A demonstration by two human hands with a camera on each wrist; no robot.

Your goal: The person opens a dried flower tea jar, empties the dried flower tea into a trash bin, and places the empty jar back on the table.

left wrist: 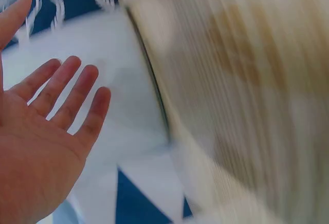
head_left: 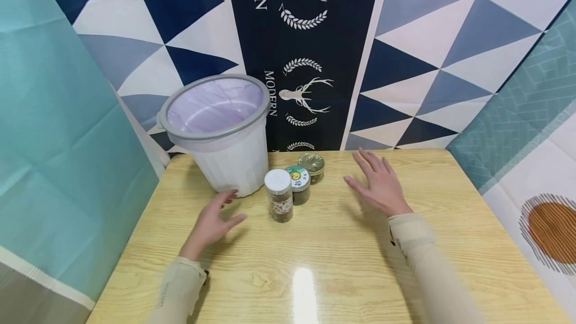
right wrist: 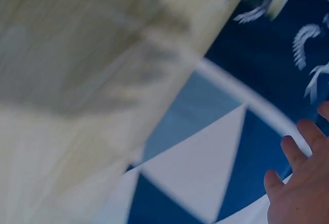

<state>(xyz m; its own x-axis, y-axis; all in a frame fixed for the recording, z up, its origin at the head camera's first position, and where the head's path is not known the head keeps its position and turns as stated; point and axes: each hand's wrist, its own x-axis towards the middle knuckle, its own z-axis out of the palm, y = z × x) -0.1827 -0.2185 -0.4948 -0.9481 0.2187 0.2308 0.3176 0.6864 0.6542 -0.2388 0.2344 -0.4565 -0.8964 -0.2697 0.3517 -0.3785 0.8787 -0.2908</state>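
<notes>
Three small jars stand in a slanting row at the middle of the table. Nearest is a tall clear jar [head_left: 281,203] with a white lid; behind it sits a shorter jar [head_left: 300,184] with a green-and-white printed lid, then a low jar [head_left: 312,165] with a gold-coloured lid. My left hand [head_left: 215,221] hovers left of the jars, before the bucket, its thumb and fingers spread apart and holding nothing. To the right of the jars is my right hand [head_left: 378,184], above the table, fingers extended and also holding nothing. Both palms show partly in the wrist views.
A white bucket [head_left: 234,161] with a grey rim and pale purple liner stands at the table's back left. Patterned cloth [head_left: 414,64] hangs along the back edge of the wooden table [head_left: 351,269]. More cloth [head_left: 58,129] hangs at the left side.
</notes>
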